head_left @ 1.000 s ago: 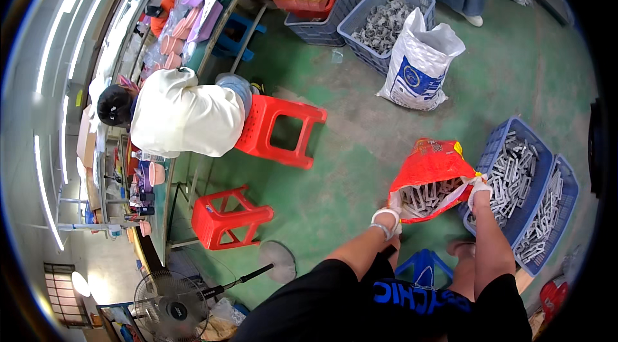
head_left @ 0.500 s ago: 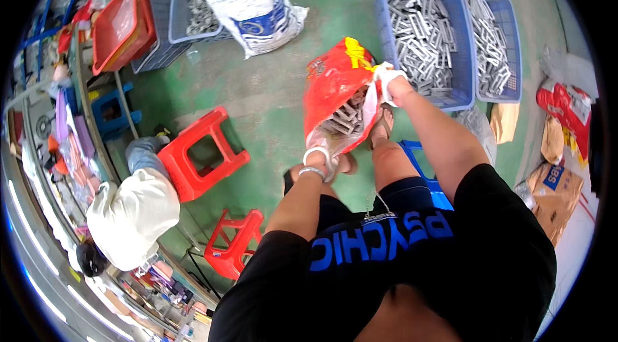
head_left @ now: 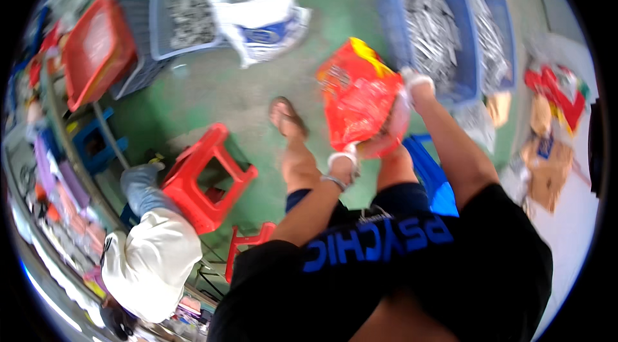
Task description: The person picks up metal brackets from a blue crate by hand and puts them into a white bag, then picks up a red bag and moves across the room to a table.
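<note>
A red plastic sack [head_left: 360,97] with a yellow patch hangs between my hands in front of my legs. My left hand [head_left: 344,165], partly covered in white at the fingers, is closed on the sack's near rim. On the far right side of the rim, my right hand [head_left: 417,84], also white over the fingers, grips it. Grey metal pieces lay inside the sack earlier; its mouth is now mostly turned from sight. Just beyond my right hand stands a blue crate [head_left: 470,78] of rectangular metal pieces [head_left: 432,36].
A second blue crate [head_left: 513,39] adjoins the first. At the far left are a white woven sack [head_left: 264,36], another blue crate [head_left: 158,26] and an orange basket [head_left: 100,52]. A red stool [head_left: 209,181] stands left, beside a person in white [head_left: 154,258] at a workbench. Cardboard [head_left: 550,174] lies right.
My hands have carried the red sack slightly right, and its mouth has turned so the pieces inside no longer show. My left foot has stepped out to the left.
</note>
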A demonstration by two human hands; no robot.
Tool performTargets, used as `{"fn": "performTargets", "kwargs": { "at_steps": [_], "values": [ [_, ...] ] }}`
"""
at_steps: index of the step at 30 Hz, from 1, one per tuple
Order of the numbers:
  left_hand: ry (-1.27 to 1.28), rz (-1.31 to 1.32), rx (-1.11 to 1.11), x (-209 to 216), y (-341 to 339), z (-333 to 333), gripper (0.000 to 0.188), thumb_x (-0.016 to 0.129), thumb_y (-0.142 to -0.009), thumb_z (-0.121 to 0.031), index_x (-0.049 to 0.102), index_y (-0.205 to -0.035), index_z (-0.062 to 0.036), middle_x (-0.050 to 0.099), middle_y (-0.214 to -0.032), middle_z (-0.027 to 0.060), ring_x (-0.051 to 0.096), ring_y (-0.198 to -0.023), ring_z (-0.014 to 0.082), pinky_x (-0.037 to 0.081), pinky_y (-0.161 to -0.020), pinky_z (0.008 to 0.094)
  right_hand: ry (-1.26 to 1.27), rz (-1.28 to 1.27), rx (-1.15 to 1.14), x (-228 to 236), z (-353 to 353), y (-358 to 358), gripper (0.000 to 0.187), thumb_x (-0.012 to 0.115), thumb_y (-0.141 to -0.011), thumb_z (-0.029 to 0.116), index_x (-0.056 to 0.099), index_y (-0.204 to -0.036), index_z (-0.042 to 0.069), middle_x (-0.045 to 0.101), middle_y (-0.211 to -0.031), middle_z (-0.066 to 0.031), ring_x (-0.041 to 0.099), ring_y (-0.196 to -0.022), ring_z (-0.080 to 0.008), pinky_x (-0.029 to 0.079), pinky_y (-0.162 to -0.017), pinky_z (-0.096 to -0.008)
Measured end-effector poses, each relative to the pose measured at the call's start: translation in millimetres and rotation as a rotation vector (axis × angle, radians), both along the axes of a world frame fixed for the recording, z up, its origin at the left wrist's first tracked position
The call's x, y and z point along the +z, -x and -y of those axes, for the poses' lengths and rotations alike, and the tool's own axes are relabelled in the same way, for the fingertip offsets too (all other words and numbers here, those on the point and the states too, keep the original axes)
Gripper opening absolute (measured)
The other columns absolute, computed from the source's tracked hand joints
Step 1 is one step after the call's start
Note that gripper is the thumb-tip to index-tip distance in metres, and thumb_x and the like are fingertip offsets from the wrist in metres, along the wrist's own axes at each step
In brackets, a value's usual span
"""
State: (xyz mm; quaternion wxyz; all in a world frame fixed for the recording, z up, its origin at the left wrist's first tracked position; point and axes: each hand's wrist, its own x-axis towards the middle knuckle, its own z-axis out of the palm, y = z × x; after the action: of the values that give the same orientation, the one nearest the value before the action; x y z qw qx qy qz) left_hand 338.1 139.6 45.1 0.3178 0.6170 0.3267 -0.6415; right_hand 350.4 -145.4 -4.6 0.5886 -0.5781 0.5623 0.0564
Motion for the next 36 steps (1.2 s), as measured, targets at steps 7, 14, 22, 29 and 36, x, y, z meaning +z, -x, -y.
{"fn": "performTargets", "kwargs": {
  "at_steps": [7,14,22,29,36],
  "values": [
    [0.082,0.264,0.647,-21.7,-77.1,-86.0,0.021,0.049,-0.089,-0.023,0.061,-0.094,-0.0065,0.063,-0.08,0.0095,0.062,-0.071,0.0216,0.048,-0.06,0.0381,0.032,0.082,0.145,16.5,-82.4,-85.8,0.024,0.047,-0.091,0.021,0.061,-0.078,0.006,0.058,-0.069,-0.003,0.053,-0.061,-0.0134,0.045,-0.06,-0.0297],
    [0.155,0.382,0.806,-52.7,-57.3,-131.7,0.014,0.054,-0.087,-0.017,0.059,-0.094,-0.0055,0.059,-0.079,0.0078,0.056,-0.067,0.0191,0.045,-0.055,0.0372,-0.002,0.131,0.257,39.6,-122.6,-114.7,0.029,0.048,-0.09,0.021,0.059,-0.068,0.006,0.054,-0.067,0.0002,0.05,-0.063,-0.0113,0.042,-0.064,-0.0262],
    [0.202,0.329,0.698,-20.4,-64.5,-113.2,0.01,0.055,-0.085,-0.014,0.057,-0.081,-0.0053,0.056,-0.063,0.0102,0.055,-0.048,0.0242,0.042,-0.041,0.0381,-0.01,0.201,0.195,4.7,-89.6,-94.1,0.024,0.049,-0.088,0.021,0.058,-0.071,0.008,0.053,-0.071,0.0011,0.049,-0.066,-0.0103,0.042,-0.065,-0.0268],
    [0.257,0.402,0.36,3.0,-79.9,-107.8,0.016,0.051,-0.084,-0.011,0.051,-0.07,-0.002,0.051,-0.062,0.0116,0.05,-0.054,0.0271,0.039,-0.049,0.043,-0.066,0.196,0.159,20.6,-94.9,-96.9,0.023,0.048,-0.088,0.019,0.057,-0.07,0.008,0.052,-0.07,0.0012,0.048,-0.067,-0.0107,0.041,-0.065,-0.0262],
    [0.231,0.443,0.13,4.5,-81.6,-107.4,0.014,0.054,-0.08,-0.012,0.055,-0.069,-0.0028,0.054,-0.064,0.0111,0.052,-0.057,0.0252,0.04,-0.051,0.0422,-0.077,0.222,0.189,19.4,-92.6,-96.9,0.022,0.047,-0.086,0.018,0.058,-0.071,0.006,0.053,-0.072,0.0,0.048,-0.068,-0.012,0.04,-0.066,-0.0265]
  ]
}}
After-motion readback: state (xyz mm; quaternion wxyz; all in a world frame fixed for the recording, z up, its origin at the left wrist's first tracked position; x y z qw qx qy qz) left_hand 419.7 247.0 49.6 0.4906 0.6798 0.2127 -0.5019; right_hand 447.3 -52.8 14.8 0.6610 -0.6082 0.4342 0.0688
